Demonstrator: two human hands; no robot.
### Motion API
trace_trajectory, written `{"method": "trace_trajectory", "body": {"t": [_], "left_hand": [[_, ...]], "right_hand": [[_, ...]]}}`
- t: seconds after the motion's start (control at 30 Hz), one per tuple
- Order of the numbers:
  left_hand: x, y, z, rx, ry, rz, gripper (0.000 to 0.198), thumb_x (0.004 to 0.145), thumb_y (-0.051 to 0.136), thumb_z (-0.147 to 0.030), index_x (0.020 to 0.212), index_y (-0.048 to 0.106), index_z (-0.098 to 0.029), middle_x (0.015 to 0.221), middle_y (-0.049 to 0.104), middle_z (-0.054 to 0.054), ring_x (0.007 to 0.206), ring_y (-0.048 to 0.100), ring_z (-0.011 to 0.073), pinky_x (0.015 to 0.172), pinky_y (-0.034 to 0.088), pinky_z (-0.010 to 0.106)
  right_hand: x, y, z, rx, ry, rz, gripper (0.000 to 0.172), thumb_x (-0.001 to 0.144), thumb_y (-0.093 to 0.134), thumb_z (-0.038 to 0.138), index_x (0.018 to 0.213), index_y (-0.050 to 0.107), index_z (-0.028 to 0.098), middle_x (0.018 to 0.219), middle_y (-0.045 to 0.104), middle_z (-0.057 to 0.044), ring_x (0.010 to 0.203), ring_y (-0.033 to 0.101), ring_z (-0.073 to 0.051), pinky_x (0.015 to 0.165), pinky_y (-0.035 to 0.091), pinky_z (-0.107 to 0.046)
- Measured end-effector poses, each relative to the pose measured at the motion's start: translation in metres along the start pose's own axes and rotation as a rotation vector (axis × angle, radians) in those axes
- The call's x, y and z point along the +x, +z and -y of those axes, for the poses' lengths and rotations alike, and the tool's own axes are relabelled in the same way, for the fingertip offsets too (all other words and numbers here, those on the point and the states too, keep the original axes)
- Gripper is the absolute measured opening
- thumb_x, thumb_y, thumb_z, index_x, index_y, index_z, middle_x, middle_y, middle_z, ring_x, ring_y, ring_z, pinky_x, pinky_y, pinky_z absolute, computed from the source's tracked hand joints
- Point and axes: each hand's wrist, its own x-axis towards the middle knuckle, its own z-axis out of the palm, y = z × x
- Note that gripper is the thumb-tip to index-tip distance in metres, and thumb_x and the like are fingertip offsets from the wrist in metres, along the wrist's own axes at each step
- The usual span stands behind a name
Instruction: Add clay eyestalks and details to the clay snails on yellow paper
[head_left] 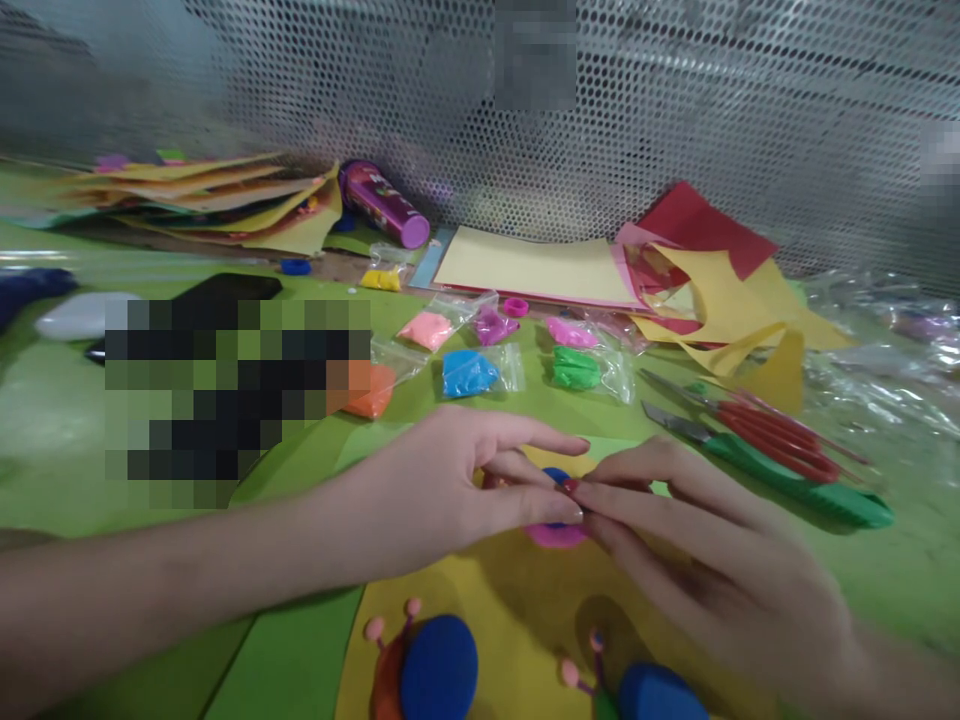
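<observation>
My left hand (457, 480) and my right hand (697, 540) meet fingertip to fingertip over a small clay figure with a blue disc (556, 476) on a pink base (556, 536). Both hands pinch and press it with fingers together. It rests on a yellow sheet (517, 600) laid over green paper. Two finished clay snails sit nearer to me: one with an orange body and blue shell (431, 665), another with a blue shell (652, 692).
Small bags of clay lie beyond the hands: orange (369, 392), pink (426, 330), blue (469, 373), green (576, 368), purple (493, 325). Red-handled scissors (772, 430) and a green cutter (795, 485) lie right. Coloured paper sheets (712, 290) and a purple tube (382, 203) sit by the mesh wall.
</observation>
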Motion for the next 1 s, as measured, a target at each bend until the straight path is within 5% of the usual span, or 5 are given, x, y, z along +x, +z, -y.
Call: {"method": "trace_trajectory", "body": {"t": [1.0], "left_hand": [[0.0008,0.0003,-0.0005,-0.002,0.016,0.009,0.036,0.083,0.064,-0.033,0.118,0.059,-0.027,0.093,0.074,-0.005,0.09,0.069,0.0125,0.079,0.052,0.018]], "right_hand": [[0.0001,0.0024,0.001,0.029,0.039,-0.025,0.02,0.083,0.057,0.005,0.095,0.061,0.02,0.088,0.061,-0.004,0.08,0.061,-0.012,0.067,0.055,-0.021]]}}
